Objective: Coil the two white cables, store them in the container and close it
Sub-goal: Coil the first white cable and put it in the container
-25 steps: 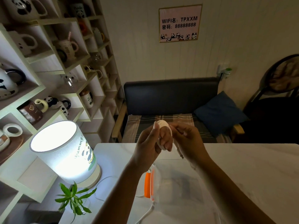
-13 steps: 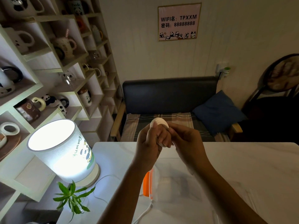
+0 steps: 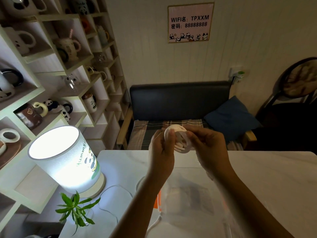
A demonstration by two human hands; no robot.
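A small coil of white cable [image 3: 178, 140] is held up at chest height between two bare hands, above the far edge of a pale desk [image 3: 274, 177]. The left hand [image 3: 161, 148] is closed on the coil's left side, its thumb pressed flat across the loops. The right hand [image 3: 205, 148] is pinched on the coil's right edge with the fingertips; whether a loose end is being tucked there cannot be told. The coil is seen standing on edge, its loops running roughly up and down between the two grips.

Directly below the hands, nearer the body, a clear plastic container [image 3: 192, 200] with an orange latch [image 3: 157, 201] is set on the desk (its contents are too blurred to name). A second white cable [image 3: 154, 224] is seen trailing along the desk below the left forearm, beside the container.

The coil is judged nearly finished. The coming move turns on a straight drop: the container lies straight down from both grips, about equally near each, so the coil would need laying flat as it is lowered.
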